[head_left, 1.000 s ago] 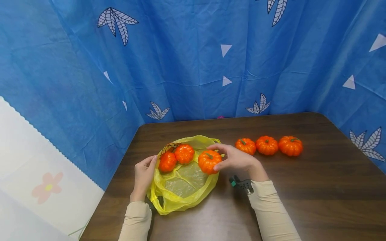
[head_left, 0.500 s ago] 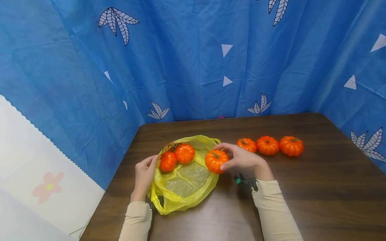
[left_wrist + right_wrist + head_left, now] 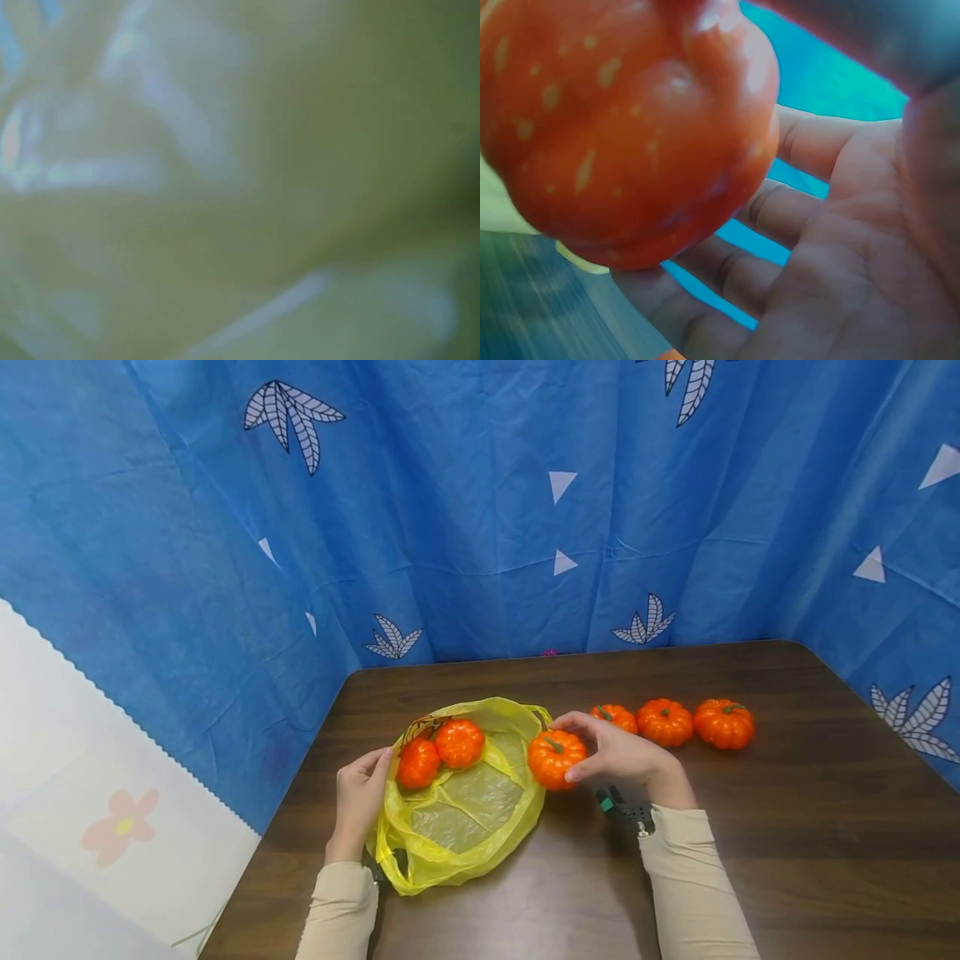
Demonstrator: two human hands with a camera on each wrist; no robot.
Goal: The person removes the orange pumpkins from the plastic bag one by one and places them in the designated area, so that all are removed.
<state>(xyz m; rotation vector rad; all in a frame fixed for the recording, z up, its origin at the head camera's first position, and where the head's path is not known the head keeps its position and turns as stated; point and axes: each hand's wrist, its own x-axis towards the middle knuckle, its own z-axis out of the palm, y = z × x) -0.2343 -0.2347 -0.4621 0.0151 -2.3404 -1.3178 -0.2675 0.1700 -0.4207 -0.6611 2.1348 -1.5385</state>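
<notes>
My right hand [image 3: 626, 755] grips a small orange pumpkin [image 3: 556, 760] with a green stem, thumb on the near side and fingers behind it. It is held at the right rim of a yellow plastic bag [image 3: 480, 856]. In the right wrist view the pumpkin [image 3: 637, 142] fills the upper left, with the fingers [image 3: 780, 214] curled behind it. My left hand [image 3: 360, 797] pinches the bag's left rim. Inside the bag lie two more pumpkins, one at the left [image 3: 417, 764] and one at the back [image 3: 459, 743]. Blurred yellow plastic [image 3: 262, 195] fills the left wrist view.
Three more pumpkins stand in a row on the dark wooden table [image 3: 787, 860]: a partly hidden one [image 3: 617, 717], a middle one [image 3: 664, 722] and a right one [image 3: 723, 724]. A blue curtain [image 3: 480, 527] hangs behind the table's far edge.
My right hand has moved to the right with the pumpkin, from over the bag's opening to its right rim. The left hand and the bag have stayed in place.
</notes>
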